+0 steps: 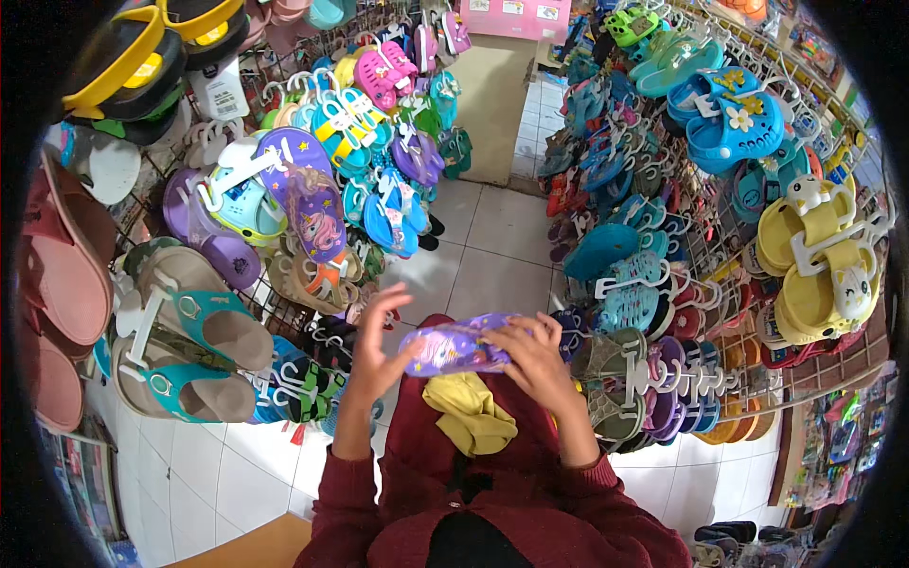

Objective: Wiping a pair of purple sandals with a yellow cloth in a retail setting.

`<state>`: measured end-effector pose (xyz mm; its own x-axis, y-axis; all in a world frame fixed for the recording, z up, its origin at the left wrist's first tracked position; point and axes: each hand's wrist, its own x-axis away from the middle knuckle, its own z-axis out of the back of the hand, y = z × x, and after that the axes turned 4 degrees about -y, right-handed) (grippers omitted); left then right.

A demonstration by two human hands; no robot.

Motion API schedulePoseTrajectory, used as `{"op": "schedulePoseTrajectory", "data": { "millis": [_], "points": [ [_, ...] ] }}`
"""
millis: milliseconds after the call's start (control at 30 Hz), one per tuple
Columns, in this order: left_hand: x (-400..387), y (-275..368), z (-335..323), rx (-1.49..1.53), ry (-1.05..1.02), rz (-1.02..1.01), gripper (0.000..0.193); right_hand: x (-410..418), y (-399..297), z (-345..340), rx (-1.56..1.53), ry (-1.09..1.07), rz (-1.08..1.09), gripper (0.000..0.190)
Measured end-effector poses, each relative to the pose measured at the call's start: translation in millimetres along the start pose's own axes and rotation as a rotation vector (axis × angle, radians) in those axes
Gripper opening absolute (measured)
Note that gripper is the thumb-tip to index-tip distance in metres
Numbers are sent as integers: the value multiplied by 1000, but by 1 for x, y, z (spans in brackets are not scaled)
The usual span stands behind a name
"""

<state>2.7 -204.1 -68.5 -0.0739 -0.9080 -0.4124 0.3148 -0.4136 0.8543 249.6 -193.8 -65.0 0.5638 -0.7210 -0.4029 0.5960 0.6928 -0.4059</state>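
Observation:
A purple child's flip-flop (454, 346) with a unicorn print lies crosswise above my lap. My right hand (529, 351) grips its right end, fingers over the top. At its left end my left hand (383, 348) has its fingers spread and raised, the thumb at the sole's edge; whether the thumb touches it is not certain. A crumpled yellow cloth (472, 415) rests on my dark red clothing just below the flip-flop. Up and to the left hangs a similar purple unicorn flip-flop (312, 202) on a white plastic hanger (241, 170).
Wire racks of hanging sandals flank me: grey-and-teal sandals (213, 326) at left, yellow clogs (817, 263) and blue clogs (735, 128) at right. A white tiled floor (497, 241) runs between them. A brown wooden edge (248, 543) stands at lower left.

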Motion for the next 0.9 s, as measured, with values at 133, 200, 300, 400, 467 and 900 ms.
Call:
{"op": "schedulePoseTrajectory", "data": {
  "millis": [133, 200, 300, 400, 467, 900],
  "points": [
    [-4, 14, 5, -244, -624, 5, 85, -10, -12, -8, 40, -128, 121, 44],
    [11, -2, 2, -217, -689, 34, 88, -16, -14, -13, 18, -175, 169, 44],
    [25, -6, 11, -254, -605, 143, 85, -33, -18, -17, -188, -246, 156, 47],
    [36, -3, 23, -416, -143, 143, 79, -65, -28, -11, -317, -171, 190, 47],
    [35, -5, 31, -441, 56, 115, 79, -97, -34, -9, -387, -64, 190, 41],
    [7, 27, 62, 12, 694, 47, 44, -324, -96, -23, -376, 359, 402, 26]
  ]
}}
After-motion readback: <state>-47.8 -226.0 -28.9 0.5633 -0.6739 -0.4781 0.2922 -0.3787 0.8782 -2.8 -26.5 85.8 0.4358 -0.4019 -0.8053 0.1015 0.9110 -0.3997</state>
